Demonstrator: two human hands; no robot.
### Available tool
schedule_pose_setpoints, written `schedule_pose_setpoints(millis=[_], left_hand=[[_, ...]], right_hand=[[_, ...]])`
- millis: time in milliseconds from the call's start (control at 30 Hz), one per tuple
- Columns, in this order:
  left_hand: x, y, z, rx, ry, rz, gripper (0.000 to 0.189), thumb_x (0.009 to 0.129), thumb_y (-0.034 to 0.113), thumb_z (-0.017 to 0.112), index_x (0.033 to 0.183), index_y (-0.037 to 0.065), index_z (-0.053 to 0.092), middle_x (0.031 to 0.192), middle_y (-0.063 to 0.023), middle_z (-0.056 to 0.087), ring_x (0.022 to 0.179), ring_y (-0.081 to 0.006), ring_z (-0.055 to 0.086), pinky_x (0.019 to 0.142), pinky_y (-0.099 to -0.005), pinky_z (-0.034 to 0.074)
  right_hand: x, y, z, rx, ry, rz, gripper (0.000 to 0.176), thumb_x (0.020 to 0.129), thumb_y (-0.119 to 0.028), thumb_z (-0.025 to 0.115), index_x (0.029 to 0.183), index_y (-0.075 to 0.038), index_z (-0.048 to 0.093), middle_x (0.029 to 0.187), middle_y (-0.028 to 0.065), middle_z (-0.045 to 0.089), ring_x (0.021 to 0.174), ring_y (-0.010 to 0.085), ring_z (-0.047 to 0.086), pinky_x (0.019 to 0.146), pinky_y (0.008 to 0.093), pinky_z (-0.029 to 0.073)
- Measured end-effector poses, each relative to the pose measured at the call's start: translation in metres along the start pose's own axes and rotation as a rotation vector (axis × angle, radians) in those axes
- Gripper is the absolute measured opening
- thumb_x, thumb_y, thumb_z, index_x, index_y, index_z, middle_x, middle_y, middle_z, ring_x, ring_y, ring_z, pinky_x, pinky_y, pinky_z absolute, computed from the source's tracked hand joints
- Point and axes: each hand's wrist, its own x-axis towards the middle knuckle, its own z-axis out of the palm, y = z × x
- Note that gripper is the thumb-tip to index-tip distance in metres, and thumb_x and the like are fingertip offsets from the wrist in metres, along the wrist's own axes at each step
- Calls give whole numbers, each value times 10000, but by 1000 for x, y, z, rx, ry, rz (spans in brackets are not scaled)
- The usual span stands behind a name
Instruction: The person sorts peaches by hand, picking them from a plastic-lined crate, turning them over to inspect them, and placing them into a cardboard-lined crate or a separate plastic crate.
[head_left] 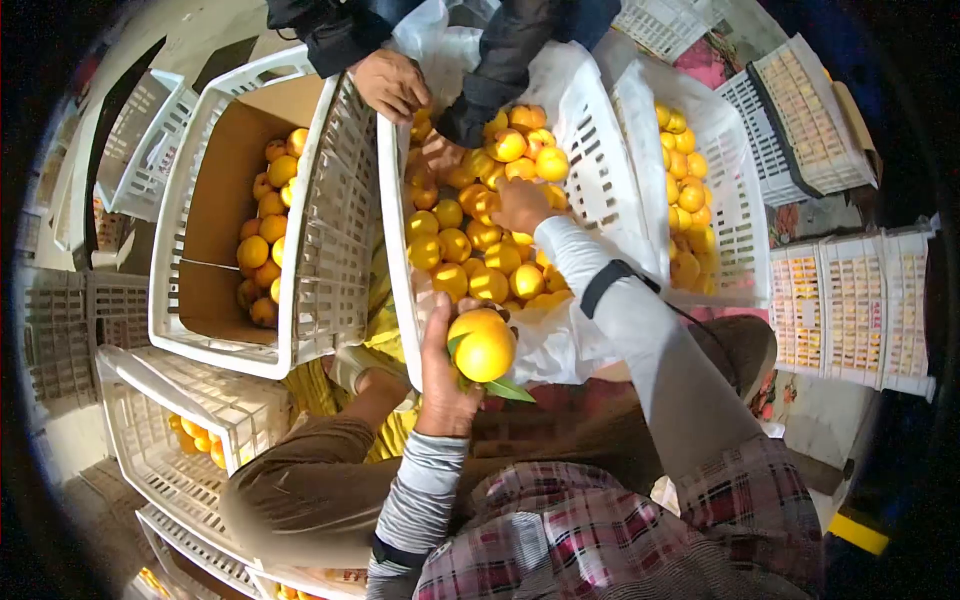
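Note:
My left hand [440, 375] holds a round, yellow-orange orange [483, 346] with green leaves on it, just in front of the middle crate's near end. My right hand [522, 207] reaches down into that white plastic-lined crate [597, 130], its fingers closed against an orange [484, 207] in the pile; the fingertips are partly hidden. Several loose oranges [488, 284] fill the crate around it. Across from me, another person's hand [392, 84] rests near the crate's rim, and their other hand [440, 155] is among the fruit.
To the left stands a cardboard-lined white crate [343, 220] with oranges along one side. A lined crate [735, 185] of oranges is on the right. Stacked, filled crates [850, 310] stand farther right. Another crate [180, 480] sits by my left knee.

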Motion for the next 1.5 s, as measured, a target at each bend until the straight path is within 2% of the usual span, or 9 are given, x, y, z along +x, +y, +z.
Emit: schedule_pose_setpoints(millis=[267, 333, 733, 867, 933, 1100, 1200, 1433, 1500], left_hand=[[22, 3, -12, -85, 79, 40, 303, 894, 327, 464, 877, 31, 527, 799, -91, 589, 728, -213, 592, 665, -338, 504], [26, 3, -8, -83, 79, 76, 291, 893, 316, 465, 883, 32, 528, 800, -89, 590, 730, -207, 592, 658, -326, 500], [33, -2, -9, 64, 99, 53, 278, 870, 285, 496, 911, 15, 547, 814, -91, 595, 725, -190, 588, 641, -299, 494], [36, -1, -12, -11, 84, 85, 291, 867, 292, 493, 900, 9, 549, 814, -88, 595, 720, -195, 588, 646, -308, 498], [41, -5, -13, 25, 124, 97, 333, 866, 308, 496, 963, -6, 553, 859, -99, 589, 752, -188, 581, 656, -303, 494], [44, -9, -5, 221, 11, 207, 578, 861, 351, 514, 1284, 0, 336, 1029, -119, 567, 968, -201, 542, 814, -316, 455], [48, -11, -10, 234, -54, 170, 603, 861, 381, 521, 1280, 4, 308, 1016, -129, 570, 995, -200, 546, 788, -311, 476], [30, -1, 1, 68, -108, 112, 474, 854, 472, 481, 1103, 69, 503, 923, -75, 610, 742, -187, 616, 652, -341, 531], [31, 0, -7, 69, -131, 101, 499, 849, 500, 470, 1118, 81, 494, 936, -75, 607, 762, -190, 614, 681, -367, 529]], right_hand=[[44, 15, 47, -86, 7, -80, 482, 717, -309, 642, 1076, -1, 548, 1171, 207, 492, 1075, 334, 482, 854, 405, 430], [41, 29, 19, 566, -39, -52, 521, 717, -347, 643, 1088, 5, 539, 1200, 224, 475, 1072, 315, 495, 866, 379, 428], [41, -14, 89, 24, 32, -88, 746, 712, -367, 645, 1285, -9, 328, 1128, 258, 506, 1001, 381, 529, 851, 406, 438], [15, -34, 17, 374, -109, 49, 696, 738, -449, 622, 1245, -27, 400, 1012, 171, 592, 933, 297, 584, 785, 377, 480], [-1, -25, -7, 1636, -509, 4, 582, 803, -481, 542, 1170, -35, 469, 939, 122, 613, 856, 228, 606, 718, 328, 503], [-39, -17, -47, 1850, -951, -236, 517, 870, -476, 434, 1140, -39, 494, 966, 100, 608, 818, 216, 603, 756, 332, 486], [-76, -29, -54, 1154, -485, -430, 549, 923, -435, 335, 1281, -22, 387, 1221, 95, 490, 1122, 171, 461, 938, 311, 367], [-35, 13, -60, 873, -206, -60, 472, 916, -413, 350, 1143, -30, 508, 1121, 107, 554, 1042, 236, 520, 842, 377, 424], [-19, 22, -38, -155, -110, -110, 370, 861, -340, 466, 1062, -35, 529, 1034, 139, 577, 950, 284, 563, 767, 396, 459]])
